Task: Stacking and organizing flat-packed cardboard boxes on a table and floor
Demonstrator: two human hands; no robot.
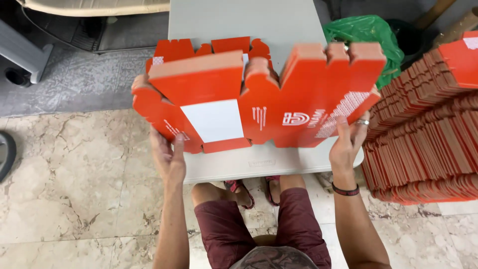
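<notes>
While seated at a small grey table [279, 164], a person holds up a flat orange cardboard box blank [259, 94] w/ both bare hands, head cam looking straight down.

Head view: blank hangs just above the table's near edge, tilted toward the camera, flaps partly bent, a white rectangle on its left panel and white print on the right. Left hand [168, 154] clamps the blank's lower left corner, thumb on the front face, fingers behind. Right hand [348, 142], ring on one finger and dark band at the wrist, pinches the lower right edge the same way; both grips closed on the card. Right of the table, a tall stack of orange blanks [428, 134] leans close, nearly touching the right hand. Beyond the table's right far corner sits a green plastic bag [363, 35]. Below the table: marble floor [74, 184], the person's knees in maroon shorts, sandalled feet.

Risk, as a judgement: the blank is held by its corners only, so it could buckle or slip; an elbow swung right could knock the leaning stack over.
</notes>
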